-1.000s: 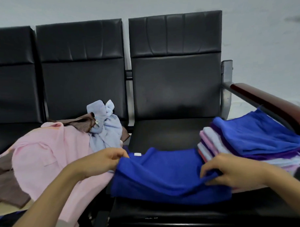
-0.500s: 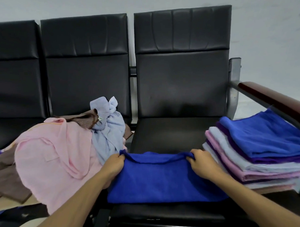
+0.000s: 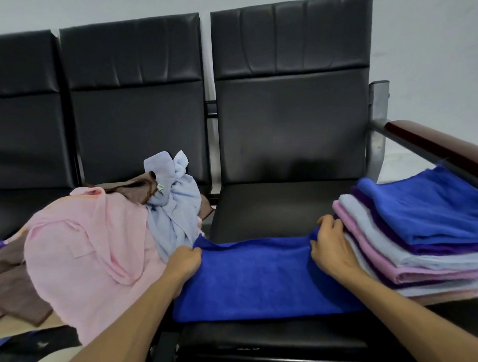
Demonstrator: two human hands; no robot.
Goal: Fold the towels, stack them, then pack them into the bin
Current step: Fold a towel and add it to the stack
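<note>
A blue towel (image 3: 257, 277) lies spread flat across the front of the right black seat (image 3: 276, 206). My left hand (image 3: 184, 261) grips its far left corner, and my right hand (image 3: 332, 245) grips its far right corner. To the right, a stack of folded towels (image 3: 424, 242) in blue, purple, pale blue and pink rests against the seat's right side. To the left lies a heap of unfolded towels: a pink one (image 3: 91, 256), a pale blue one (image 3: 173, 207) and brown ones (image 3: 132, 188). No bin is in view.
A row of black padded chairs stands against a pale wall. A dark red armrest (image 3: 442, 149) on a grey metal post runs along the right side, just above the folded stack. The back half of the right seat is bare.
Both hands carried the blue towel's near edge away from me and then apart, so the towel now lies wider and flatter, its right end reaching the folded stack.
</note>
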